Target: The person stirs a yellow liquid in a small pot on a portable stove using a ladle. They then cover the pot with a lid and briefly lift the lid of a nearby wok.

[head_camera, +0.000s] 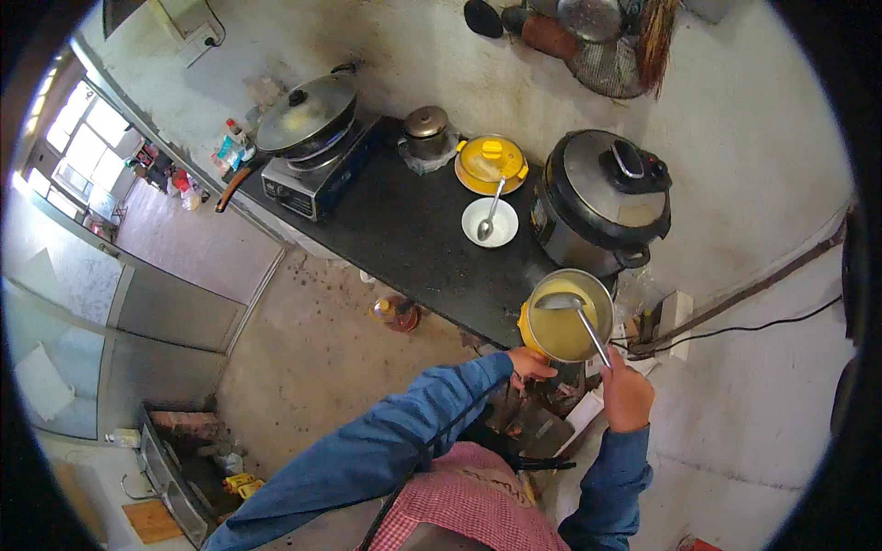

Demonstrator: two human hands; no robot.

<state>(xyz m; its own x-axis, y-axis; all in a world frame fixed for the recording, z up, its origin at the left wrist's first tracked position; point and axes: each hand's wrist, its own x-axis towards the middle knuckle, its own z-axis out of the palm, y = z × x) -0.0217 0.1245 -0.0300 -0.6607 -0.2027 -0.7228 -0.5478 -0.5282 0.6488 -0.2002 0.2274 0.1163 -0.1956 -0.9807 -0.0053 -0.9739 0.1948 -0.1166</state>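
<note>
My left hand (532,365) is at the lower left side of a yellow pot (526,330) with a metal inside, its fingers at the pot's underside. Pale yellow liquid (557,334) fills part of the pot. My right hand (627,394) grips the handle of a metal ladle (559,301), whose bowl rests at the liquid's surface. Beyond the pot, a white bowl (506,224) with a metal spoon (490,217) in it stands on the dark countertop (413,241).
An electric pressure cooker (592,200) stands behind the pot. Further left are a yellow lidded dish (490,162), a small metal pot (426,131) and a lidded wok (310,113) on a portable stove (296,189). A bottle (396,313) is on the floor. A cable (751,325) runs along the right wall.
</note>
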